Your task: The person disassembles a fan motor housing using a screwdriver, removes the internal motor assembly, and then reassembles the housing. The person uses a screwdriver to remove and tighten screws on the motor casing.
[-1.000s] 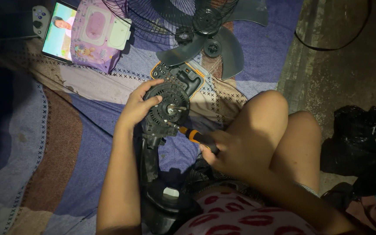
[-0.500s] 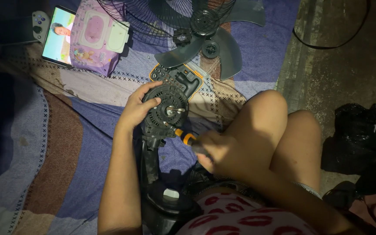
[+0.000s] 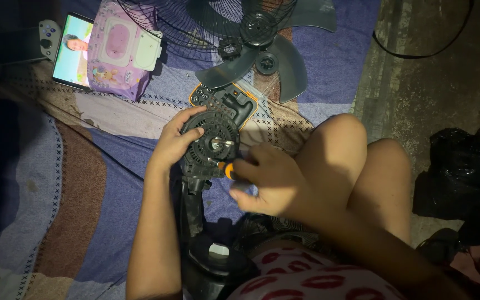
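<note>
A black fan motor housing [image 3: 212, 141] stands on its stem above the round fan base [image 3: 215, 266], near the middle of the view. My left hand [image 3: 173, 145] grips the housing's left rim and steadies it. My right hand [image 3: 270, 180] is shut on a screwdriver with an orange and black handle [image 3: 230, 170], its tip against the lower right of the housing. A metal shaft shows at the housing's centre.
Behind the housing lies an orange-edged bit case [image 3: 226, 103], then grey fan blades [image 3: 262, 61] and a wire fan guard [image 3: 195, 25]. A purple wipes pack [image 3: 120, 55] and a lit phone in a controller [image 3: 70, 50] sit far left. My bent knees [image 3: 356, 166] fill the right; black bags [image 3: 462, 172] lie beyond.
My right hand has moved left and up, bringing the screwdriver close against the housing. My left hand has kept its grip on the rim.
</note>
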